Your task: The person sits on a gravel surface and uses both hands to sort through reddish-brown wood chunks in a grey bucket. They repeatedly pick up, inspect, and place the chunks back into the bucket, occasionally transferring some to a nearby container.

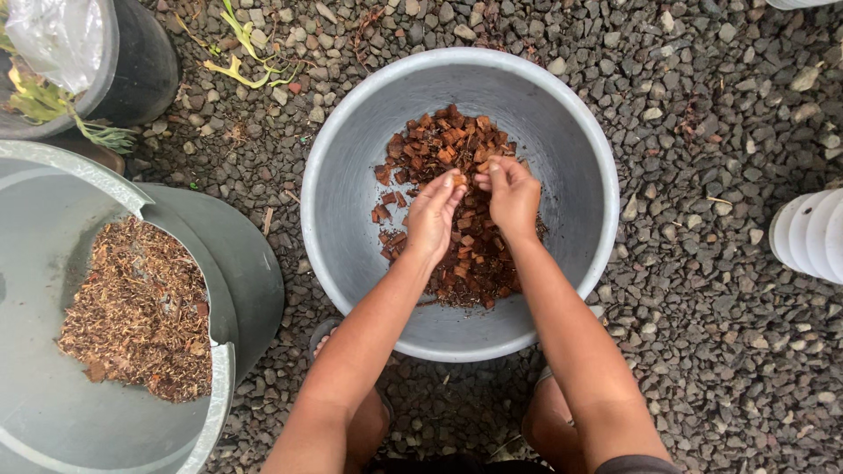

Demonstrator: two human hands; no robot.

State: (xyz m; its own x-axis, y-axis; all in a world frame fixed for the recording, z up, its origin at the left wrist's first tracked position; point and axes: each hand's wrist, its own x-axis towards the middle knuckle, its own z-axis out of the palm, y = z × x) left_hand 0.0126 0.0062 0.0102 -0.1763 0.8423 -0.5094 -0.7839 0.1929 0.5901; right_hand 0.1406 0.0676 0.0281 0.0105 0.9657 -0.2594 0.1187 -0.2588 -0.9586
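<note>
Both hands work over the brown husk chips (457, 211) inside the grey basin (351, 175); left hand (434, 215) pinches one chip, right hand (512, 195) curls loosely, its grip unclear; sorting seems underway; next, probably pulling pieces apart just below the fingertips.

A cracked grey tub (53, 412) holding dry brown plant litter (140, 312) sits on dark gravel (702, 175); a black pot (132, 61) stands behind it, stacked white pots (812, 237) well apart.

No labels, signs or screens show anywhere in view. The nearest thing to a package is a clear plastic bag (54, 37), crumpled. It sits in the black pot (140, 61) at the upper left corner.
</note>
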